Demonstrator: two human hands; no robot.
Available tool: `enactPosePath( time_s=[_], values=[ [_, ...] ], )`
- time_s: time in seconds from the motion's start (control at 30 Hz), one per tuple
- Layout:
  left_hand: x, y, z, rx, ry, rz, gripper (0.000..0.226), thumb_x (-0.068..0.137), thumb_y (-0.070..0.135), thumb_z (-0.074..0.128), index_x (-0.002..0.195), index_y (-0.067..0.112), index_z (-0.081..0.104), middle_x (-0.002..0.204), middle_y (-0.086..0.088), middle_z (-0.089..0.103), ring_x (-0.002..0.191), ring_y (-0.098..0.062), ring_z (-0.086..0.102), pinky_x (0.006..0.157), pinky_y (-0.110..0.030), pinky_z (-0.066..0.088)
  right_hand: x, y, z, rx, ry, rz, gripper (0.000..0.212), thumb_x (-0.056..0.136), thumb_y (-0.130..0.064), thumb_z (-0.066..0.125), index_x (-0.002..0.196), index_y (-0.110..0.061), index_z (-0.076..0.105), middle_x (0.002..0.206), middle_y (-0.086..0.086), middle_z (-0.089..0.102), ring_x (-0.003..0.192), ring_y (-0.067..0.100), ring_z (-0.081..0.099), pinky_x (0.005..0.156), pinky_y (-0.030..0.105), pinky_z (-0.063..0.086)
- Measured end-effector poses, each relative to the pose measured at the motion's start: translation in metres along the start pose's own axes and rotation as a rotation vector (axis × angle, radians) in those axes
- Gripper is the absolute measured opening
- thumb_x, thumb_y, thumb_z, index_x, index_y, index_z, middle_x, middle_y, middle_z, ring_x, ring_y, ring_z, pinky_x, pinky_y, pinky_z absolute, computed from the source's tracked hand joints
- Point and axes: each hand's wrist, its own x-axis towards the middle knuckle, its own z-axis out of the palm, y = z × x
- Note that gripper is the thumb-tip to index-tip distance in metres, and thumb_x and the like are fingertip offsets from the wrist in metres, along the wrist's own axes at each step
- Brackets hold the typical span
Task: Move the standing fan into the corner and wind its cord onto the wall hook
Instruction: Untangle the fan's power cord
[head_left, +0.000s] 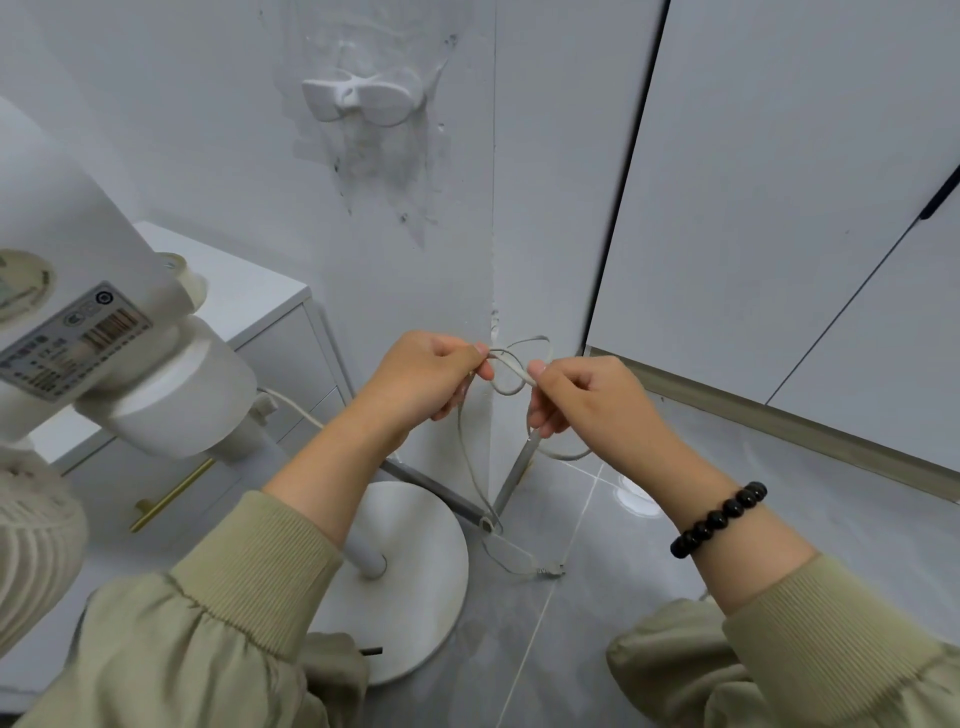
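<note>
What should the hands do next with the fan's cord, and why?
Probably lift the loops up and slip them over the hook. The left hand and the right hand pinch small loops of the cord between them, low by the corner, while the hook on the wall above holds nothing yet. More cord hangs loose toward the floor.

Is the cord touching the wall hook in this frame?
Apart. In the head view the cord is pinched by the left hand and right hand, well below the hook, bare wall between.
</note>
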Motion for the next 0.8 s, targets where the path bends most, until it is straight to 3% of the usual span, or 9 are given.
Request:
enactPosePath(
  time_s=[0.1,0.2,0.3,0.43,0.6,0.67,0.73,0.8],
  values=[
    [0.001,-0.001,-0.001,0.01,0.032,0.012,0.027,0.09,0.025,0.056,0.069,0.009,0.063,0.047,0.002,0.033,0.04,-0.011,0.028,0.039,-0.016,0.023,0.001,-0.002,-0.004,0.056,0.032,0.072,0.022,0.086,-0.012,0.062,0.064,-0.011,0.063,0.066,0.009,0.069,0.057,0.012,0.064,0.073,0.032,0.055],
    [0.003,-0.004,-0.001,0.039,0.062,0.063,0.025,0.082,0.032,0.068,0.067,0.013,0.059,0.043,0.008,0.035,0.037,-0.009,0.03,0.037,-0.015,0.025,0.0,-0.004,-0.007,0.108,0.034,0.083,0.017,0.084,0.004,0.058,0.078,-0.011,0.061,0.07,0.016,0.068,0.055,0.009,0.065,0.073,0.03,0.055],
    [0.002,-0.004,0.001,0.108,0.049,0.093,0.019,0.08,0.039,0.068,0.087,0.022,0.066,0.047,0.006,0.04,0.04,-0.01,0.035,0.042,-0.019,0.03,0.0,-0.003,-0.007,0.166,0.004,0.081,0.024,0.088,0.01,0.05,0.093,-0.013,0.056,0.066,0.01,0.065,0.051,0.011,0.064,0.062,0.026,0.055],
    [0.006,-0.008,0.001,0.171,0.11,0.106,0.042,0.081,0.039,0.067,0.119,0.025,0.052,0.059,-0.003,0.044,0.051,-0.015,0.042,0.052,-0.026,0.035,0.0,-0.003,-0.008,0.164,-0.021,0.066,0.025,0.09,0.011,0.047,0.083,-0.01,0.059,0.064,0.008,0.064,0.038,0.008,0.052,0.042,0.019,0.044],
    [0.008,-0.012,0.0,0.211,0.237,0.142,0.063,0.08,0.033,0.07,0.131,0.026,0.033,0.071,-0.005,0.053,0.056,-0.013,0.049,0.056,-0.024,0.041,0.001,-0.002,-0.01,0.059,-0.027,0.053,0.034,0.09,0.008,0.044,0.079,-0.015,0.065,0.063,0.001,0.064,0.04,0.007,0.039,0.04,0.016,0.033],
    [0.007,-0.011,-0.001,0.278,0.193,0.216,0.047,0.086,0.028,0.065,0.128,0.03,0.045,0.066,-0.003,0.05,0.056,-0.011,0.047,0.059,-0.014,0.04,0.002,-0.001,-0.011,0.009,-0.03,0.035,0.034,0.091,0.007,0.045,0.08,-0.015,0.067,0.063,-0.001,0.064,0.043,0.008,0.037,0.04,0.016,0.032],
    [0.007,-0.009,-0.002,0.364,0.144,0.257,0.016,0.09,0.026,0.059,0.104,0.023,0.065,0.06,0.0,0.044,0.054,-0.01,0.04,0.052,-0.01,0.034,0.003,-0.001,-0.014,-0.021,-0.019,0.007,0.033,0.09,0.007,0.047,0.079,-0.016,0.068,0.062,-0.002,0.064,0.04,0.003,0.034,0.04,0.013,0.031],
    [0.006,-0.009,-0.003,0.413,0.1,0.258,0.017,0.091,0.024,0.058,0.081,0.015,0.068,0.057,0.001,0.041,0.052,-0.01,0.035,0.048,-0.012,0.03,0.004,-0.002,-0.019,-0.043,0.013,-0.015,0.033,0.09,0.005,0.049,0.077,-0.019,0.068,0.063,-0.003,0.064,0.037,0.004,0.035,0.038,0.01,0.029]
  ],
)
